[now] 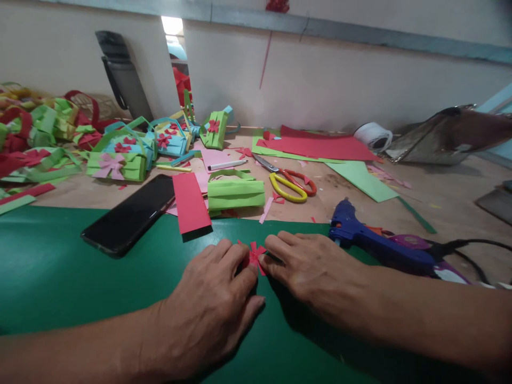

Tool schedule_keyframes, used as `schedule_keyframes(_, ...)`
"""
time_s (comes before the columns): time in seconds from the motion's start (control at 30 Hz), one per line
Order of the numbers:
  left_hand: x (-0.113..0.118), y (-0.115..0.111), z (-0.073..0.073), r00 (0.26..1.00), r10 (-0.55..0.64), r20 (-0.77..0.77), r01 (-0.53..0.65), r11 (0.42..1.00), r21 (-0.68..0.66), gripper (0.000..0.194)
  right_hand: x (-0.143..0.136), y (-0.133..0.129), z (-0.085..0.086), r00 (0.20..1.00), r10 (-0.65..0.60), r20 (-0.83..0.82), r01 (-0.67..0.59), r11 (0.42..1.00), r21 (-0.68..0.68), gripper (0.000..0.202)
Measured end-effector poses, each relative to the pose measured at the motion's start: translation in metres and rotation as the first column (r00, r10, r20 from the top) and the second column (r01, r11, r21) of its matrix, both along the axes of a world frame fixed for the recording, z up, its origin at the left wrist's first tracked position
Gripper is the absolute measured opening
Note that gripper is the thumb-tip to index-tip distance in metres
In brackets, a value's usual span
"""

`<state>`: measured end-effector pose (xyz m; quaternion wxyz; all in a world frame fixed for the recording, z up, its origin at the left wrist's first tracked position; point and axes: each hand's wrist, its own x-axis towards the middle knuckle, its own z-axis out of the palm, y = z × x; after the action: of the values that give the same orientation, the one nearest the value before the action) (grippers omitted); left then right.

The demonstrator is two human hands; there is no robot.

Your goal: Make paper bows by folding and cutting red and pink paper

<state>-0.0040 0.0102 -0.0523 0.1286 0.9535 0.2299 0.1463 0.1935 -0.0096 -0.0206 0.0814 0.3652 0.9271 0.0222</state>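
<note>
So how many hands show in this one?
2. The left hand is at the left side of the small red paper flower, and the right hand is at its right side, both over the green surface. No other hand shows.

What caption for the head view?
Both hands hold a red paper flower over a green surface, scissors and blue glue gun nearby.

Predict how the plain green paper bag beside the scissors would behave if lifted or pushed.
The green paper bag is probably light, being folded paper. Its layered pleats suggest some stiffness, though pinching could crease it. Its boxy body looks likelier to slide than roll.
</note>
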Motion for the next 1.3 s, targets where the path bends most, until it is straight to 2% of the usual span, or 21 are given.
schedule_keyframes(0.13,-0.001,0.005,-0.002,0.986,0.0,0.167,0.01,0.998,-0.063,0.019,0.006,0.008,0.005,0.997,0.077,0.0,-0.077,0.997,0.019,0.017)
schedule_keyframes(0.23,0.002,0.017,-0.002,0.969,0.073,0.238,-0.056,0.995,-0.076,0.021,0.013,0.015,0.01,0.983,0.182,0.029,-0.183,0.982,0.051,0.022)
schedule_keyframes(0.3,0.006,0.027,0.0,0.974,0.149,0.17,-0.135,0.987,-0.088,0.021,0.016,0.018,0.013,0.97,0.233,0.064,-0.238,0.967,0.09,0.019)
schedule_keyframes(0.4,0.012,0.037,0.003,0.98,0.195,0.035,-0.189,0.975,-0.119,0.022,0.019,0.021,0.015,0.955,0.275,0.107,-0.289,0.947,0.141,0.016)
schedule_keyframes(0.5,0.017,0.039,0.006,0.978,0.207,-0.03,-0.209,0.972,-0.106,0.02,0.019,0.024,0.014,0.943,0.299,0.143,-0.32,0.936,0.15,0.016)
schedule_keyframes(0.6,0.017,0.036,0.008,0.981,0.193,-0.031,-0.195,0.976,-0.1,0.018,0.019,0.028,0.015,0.932,0.316,0.179,-0.344,0.925,0.163,0.015)
schedule_keyframes(0.73,0.013,0.031,0.008,0.981,0.194,-0.018,-0.195,0.973,-0.124,0.019,0.019,0.03,0.02,0.945,0.283,0.165,-0.306,0.943,0.133,0.021)
schedule_keyframes(0.87,0.009,0.027,0.006,0.982,0.187,0.003,-0.185,0.976,-0.114,0.018,0.024,0.027,0.02,0.984,0.173,0.05,-0.177,0.982,0.071,0.026)
schedule_keyframes(0.97,0.008,0.027,0.005,0.984,0.174,0.021,-0.171,0.979,-0.108,0.018,0.029,0.021,0.015,0.996,0.067,-0.05,-0.062,0.994,0.086,0.033)
schedule_keyframes(1.1,0.006,0.026,0.003,0.984,0.175,0.04,-0.171,0.981,-0.09,0.019,0.031,0.011,0.008,0.991,-0.072,-0.114,0.085,0.99,0.116,0.021)
schedule_keyframes(1.17,0.005,0.024,0.001,0.984,0.167,0.055,-0.163,0.984,-0.067,0.02,0.029,0.007,0.006,0.994,-0.061,-0.094,0.073,0.989,0.127,0.019)
schedule_keyframes(1.3,0.005,0.021,-0.001,0.993,0.074,0.088,-0.071,0.997,-0.035,0.021,0.026,0.0,0.001,0.998,0.049,-0.028,-0.045,0.989,0.14,0.016)
